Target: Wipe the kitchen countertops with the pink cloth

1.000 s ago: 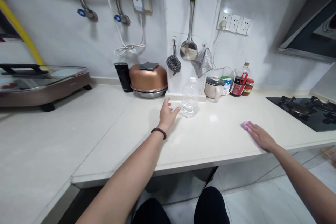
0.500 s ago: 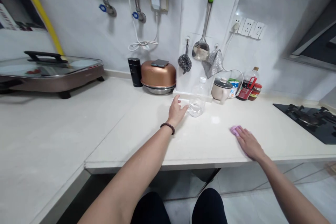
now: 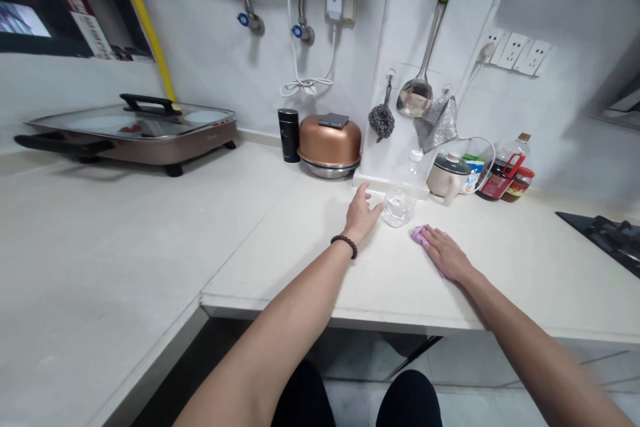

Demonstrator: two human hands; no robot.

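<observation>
My left hand (image 3: 362, 215) hovers over the pale countertop (image 3: 280, 247), fingers apart and empty. Its thumb reaches close to a clear plastic bottle (image 3: 399, 205) with a white cap; whether they touch I cannot tell. The bottle stands upright, partly filled with clear liquid. My right hand (image 3: 447, 255) presses a pink-purple cloth (image 3: 419, 235) flat on the counter, just to the right of the bottle. Part of the cloth shows at the fingertips and under the palm; the rest is hidden beneath the hand.
Behind the bottle are a copper-coloured pot (image 3: 330, 140), a black canister (image 3: 289, 135) and a lidded cream pot (image 3: 447, 177). Sauce jars (image 3: 517, 185) stand farther right, near the stove (image 3: 605, 233). An electric griddle (image 3: 150, 137) sits left. A ladle (image 3: 417, 95) and scourer (image 3: 381, 121) hang above.
My right hand has slid the cloth left along the counter, nearer to the bottle. My left hand keeps its place beside the bottle. The camera view has turned left.
</observation>
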